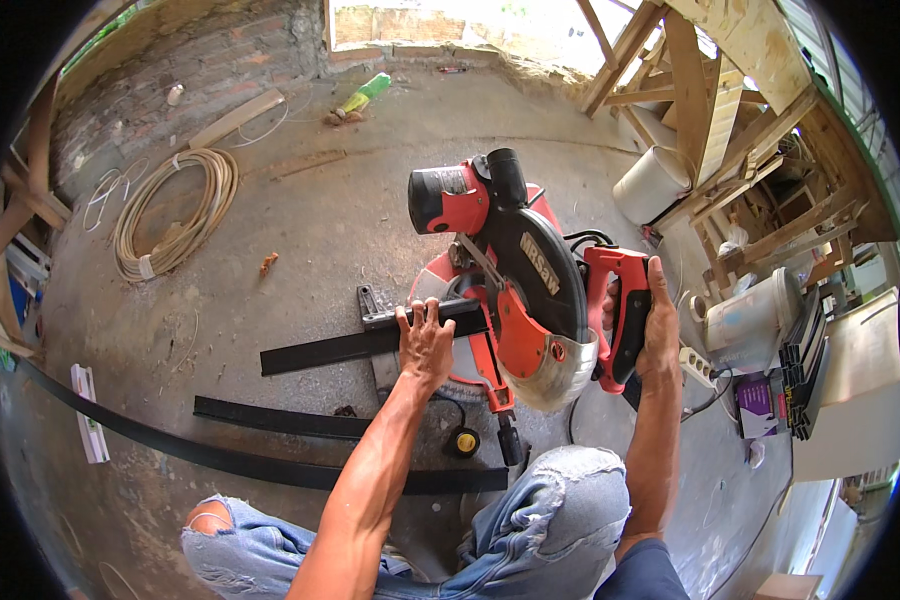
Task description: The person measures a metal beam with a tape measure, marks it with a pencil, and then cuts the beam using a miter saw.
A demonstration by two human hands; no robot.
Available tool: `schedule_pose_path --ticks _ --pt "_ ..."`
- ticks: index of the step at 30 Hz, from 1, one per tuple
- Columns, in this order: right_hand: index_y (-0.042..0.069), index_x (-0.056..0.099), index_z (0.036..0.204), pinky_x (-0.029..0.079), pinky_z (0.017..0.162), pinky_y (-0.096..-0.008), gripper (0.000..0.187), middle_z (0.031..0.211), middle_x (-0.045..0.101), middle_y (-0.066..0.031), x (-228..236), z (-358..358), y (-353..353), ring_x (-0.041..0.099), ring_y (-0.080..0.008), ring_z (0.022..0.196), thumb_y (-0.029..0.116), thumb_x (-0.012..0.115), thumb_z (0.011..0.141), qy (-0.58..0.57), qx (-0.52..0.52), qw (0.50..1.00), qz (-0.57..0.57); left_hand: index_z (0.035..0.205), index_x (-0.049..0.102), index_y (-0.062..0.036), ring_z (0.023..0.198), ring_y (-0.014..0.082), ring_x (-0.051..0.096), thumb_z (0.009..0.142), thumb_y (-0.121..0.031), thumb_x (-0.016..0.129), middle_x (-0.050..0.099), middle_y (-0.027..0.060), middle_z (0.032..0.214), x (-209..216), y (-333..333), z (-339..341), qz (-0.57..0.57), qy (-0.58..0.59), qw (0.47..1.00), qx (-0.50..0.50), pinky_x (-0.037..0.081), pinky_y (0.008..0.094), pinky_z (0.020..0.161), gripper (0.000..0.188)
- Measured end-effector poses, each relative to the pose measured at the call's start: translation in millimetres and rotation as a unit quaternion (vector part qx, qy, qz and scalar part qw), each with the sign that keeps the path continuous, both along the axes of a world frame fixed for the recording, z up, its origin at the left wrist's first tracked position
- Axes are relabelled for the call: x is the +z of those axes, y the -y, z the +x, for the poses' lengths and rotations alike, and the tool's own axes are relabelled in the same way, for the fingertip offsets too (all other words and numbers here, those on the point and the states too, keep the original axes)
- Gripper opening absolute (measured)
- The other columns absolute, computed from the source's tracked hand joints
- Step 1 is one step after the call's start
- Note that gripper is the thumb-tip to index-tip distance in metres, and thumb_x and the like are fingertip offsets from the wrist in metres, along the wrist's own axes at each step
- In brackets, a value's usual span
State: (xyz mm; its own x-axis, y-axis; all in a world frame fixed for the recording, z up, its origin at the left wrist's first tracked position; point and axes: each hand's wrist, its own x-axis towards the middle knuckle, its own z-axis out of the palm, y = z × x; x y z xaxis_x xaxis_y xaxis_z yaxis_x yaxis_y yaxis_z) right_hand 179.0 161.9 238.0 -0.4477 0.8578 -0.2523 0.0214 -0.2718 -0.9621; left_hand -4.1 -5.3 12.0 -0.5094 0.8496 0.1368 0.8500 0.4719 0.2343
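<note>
A red and black miter saw (542,260) stands on the concrete floor in front of my knees, its head over the base. My right hand (658,320) is wrapped round the saw's red and black handle (615,315); the thumb lies along its top. My left hand (425,345) holds a short black metal profile (320,352) on the saw's base, fingers bent over it and against the fence. The profile's free end sticks out to the left. A silver blade guard (550,385) hides the blade and the spot beneath it.
Two more black profiles lie nearer, a short one (280,416) and a long one (240,462). A coiled hose (175,215) rests at far left, beside a plank (235,118). A green bottle (370,90), white buckets (750,315), a power strip (697,367) and timber (710,120) surround the floor.
</note>
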Motion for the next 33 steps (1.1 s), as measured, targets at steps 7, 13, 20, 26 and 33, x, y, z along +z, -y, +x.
schedule_pose_path --ticks 7,13,20,26,33 --pt "0.001 0.065 0.090 0.050 0.051 -0.0277 0.068 0.066 0.063 -0.0067 5.1 -2.3 -8.8 0.059 -0.0150 0.052 0.069 0.055 0.090 0.017 0.004 0.998 0.060 0.106 0.072 -0.0136 0.132 0.0360 0.037 0.079 -0.023 0.077 0.046 0.0166 0.133 1.5 -1.5 2.3 -0.005 -0.017 1.000 0.001 0.020 0.0615 0.111 0.029" --pt "0.001 0.065 0.090 0.048 0.049 -0.0255 0.070 0.062 0.058 -0.0039 7.7 -2.4 -10.3 0.056 -0.0128 0.049 0.071 0.055 0.089 0.023 0.046 0.997 0.054 0.106 0.072 -0.0146 0.131 0.0365 0.037 0.080 -0.023 0.075 0.046 0.0162 0.133 2.7 1.1 2.0 -0.014 -0.018 1.000 -0.002 0.020 0.0618 0.110 0.028" --pt "0.002 0.064 0.089 0.046 0.046 -0.0260 0.068 0.063 0.060 -0.0059 5.0 -2.0 -11.0 0.055 -0.0147 0.047 0.069 0.059 0.088 0.018 0.026 0.999 0.044 0.106 0.072 -0.0140 0.131 0.0360 0.038 0.079 -0.022 0.076 0.046 0.0161 0.133 1.6 0.8 2.4 0.003 -0.006 1.000 -0.002 0.020 0.0617 0.111 0.029" --pt "0.001 0.064 0.086 0.051 0.051 -0.0296 0.069 0.068 0.067 -0.0126 6.7 -7.4 -5.2 0.064 -0.0201 0.055 0.070 0.053 0.091 0.010 0.042 0.996 0.084 0.107 0.072 -0.0129 0.132 0.0368 0.037 0.079 -0.023 0.076 0.046 0.0163 0.134 2.0 1.5 2.0 0.002 -0.006 1.000 0.001 0.020 0.0625 0.111 0.030" --pt "0.001 0.063 0.086 0.052 0.052 -0.0301 0.072 0.067 0.066 -0.0129 6.1 -4.2 -8.1 0.065 -0.0207 0.056 0.072 0.050 0.091 0.016 0.050 0.995 0.084 0.107 0.071 -0.0127 0.132 0.0372 0.036 0.079 -0.024 0.077 0.046 0.0160 0.134 0.6 -0.2 2.6 0.003 -0.017 1.000 0.003 0.018 0.0628 0.112 0.030"
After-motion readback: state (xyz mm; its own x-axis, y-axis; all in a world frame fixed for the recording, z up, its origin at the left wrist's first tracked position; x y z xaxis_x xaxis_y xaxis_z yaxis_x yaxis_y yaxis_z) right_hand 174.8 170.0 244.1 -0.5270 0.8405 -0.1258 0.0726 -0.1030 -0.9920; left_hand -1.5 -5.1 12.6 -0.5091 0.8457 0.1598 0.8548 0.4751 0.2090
